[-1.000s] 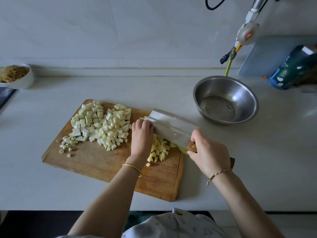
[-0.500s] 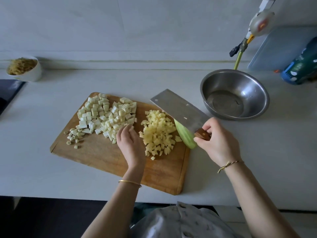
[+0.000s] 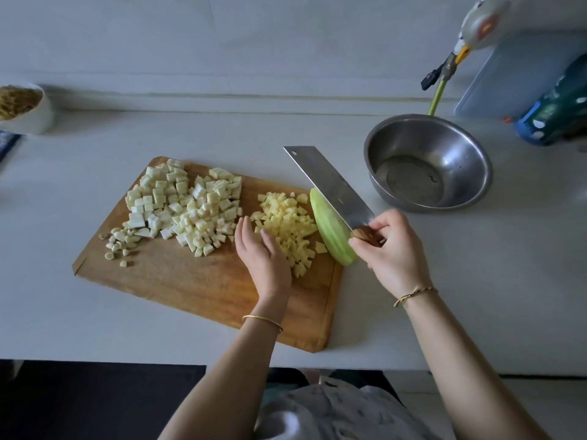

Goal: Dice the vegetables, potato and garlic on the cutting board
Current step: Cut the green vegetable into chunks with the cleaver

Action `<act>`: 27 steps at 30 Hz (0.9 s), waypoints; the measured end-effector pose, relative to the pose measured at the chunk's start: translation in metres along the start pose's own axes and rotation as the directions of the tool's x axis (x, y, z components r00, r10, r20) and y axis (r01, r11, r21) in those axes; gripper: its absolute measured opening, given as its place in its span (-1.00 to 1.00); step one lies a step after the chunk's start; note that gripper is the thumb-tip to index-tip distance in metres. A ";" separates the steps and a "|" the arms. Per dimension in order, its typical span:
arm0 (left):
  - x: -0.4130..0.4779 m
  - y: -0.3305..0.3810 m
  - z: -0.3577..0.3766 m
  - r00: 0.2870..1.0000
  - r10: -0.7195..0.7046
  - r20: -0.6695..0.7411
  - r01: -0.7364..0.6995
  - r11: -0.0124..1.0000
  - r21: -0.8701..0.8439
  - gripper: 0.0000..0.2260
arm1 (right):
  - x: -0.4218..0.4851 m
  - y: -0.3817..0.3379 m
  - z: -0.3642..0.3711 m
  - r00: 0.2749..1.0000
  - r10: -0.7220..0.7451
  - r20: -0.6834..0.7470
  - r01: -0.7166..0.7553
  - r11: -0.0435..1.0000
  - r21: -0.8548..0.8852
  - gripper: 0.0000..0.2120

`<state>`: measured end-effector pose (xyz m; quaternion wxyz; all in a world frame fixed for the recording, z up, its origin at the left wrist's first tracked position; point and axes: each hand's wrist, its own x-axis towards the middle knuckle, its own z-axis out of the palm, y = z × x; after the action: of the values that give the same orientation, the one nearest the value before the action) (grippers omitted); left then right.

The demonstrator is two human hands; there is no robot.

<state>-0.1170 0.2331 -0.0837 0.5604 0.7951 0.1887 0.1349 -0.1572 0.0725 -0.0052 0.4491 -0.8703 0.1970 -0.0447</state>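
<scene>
Your right hand (image 3: 394, 249) grips the cleaver (image 3: 327, 182) handle just past the board's (image 3: 178, 281) right edge. A green vegetable (image 3: 330, 233) lies along that edge under the blade. Your left hand (image 3: 263, 255) rests flat, fingers straight, against the potato dice (image 3: 286, 223). White dice (image 3: 184, 208) and garlic (image 3: 119, 242) crowd the far left. A steel bowl (image 3: 476, 173) stands near the blade; a white bowl (image 3: 35, 119) far left holds yellowish strands.

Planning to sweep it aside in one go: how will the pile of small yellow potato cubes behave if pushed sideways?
Probably scatters: the pile of small yellow potato cubes is loose, with strays at its near edge. The flat-sided cubes should slide on the wooden cutting board rather than roll. Being small, probably light.
</scene>
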 end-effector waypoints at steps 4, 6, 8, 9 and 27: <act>0.002 0.010 -0.003 0.963 0.269 -0.022 -0.266 0.959 0.096 -0.67 | 0.001 0.003 -0.002 0.999 0.033 -0.009 -0.032 0.993 0.118 -0.69; 0.004 0.020 0.003 0.904 0.426 0.048 -0.427 0.887 0.176 -0.71 | 0.002 0.001 -0.004 0.999 0.041 -0.010 -0.039 0.982 0.183 -0.68; 0.004 0.038 0.012 0.863 0.449 0.231 -0.496 0.839 0.224 -0.74 | 0.003 0.001 -0.007 0.998 0.064 -0.009 -0.060 0.962 0.265 -0.71; 0.003 0.048 0.019 0.856 0.382 0.349 -0.477 0.843 0.247 -0.73 | 0.004 0.002 -0.009 0.997 0.081 -0.012 -0.074 0.952 0.298 -0.73; 0.006 0.077 0.066 0.810 -0.179 0.559 -0.245 0.763 0.598 -0.26 | -0.005 0.017 -0.023 0.990 0.129 -0.050 -0.097 0.904 0.416 -0.80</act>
<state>-0.0719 0.1574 -0.0329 0.2792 0.9429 0.0262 -0.1797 -0.1728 0.0480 -0.0041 0.6168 -0.7405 0.2503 -0.0927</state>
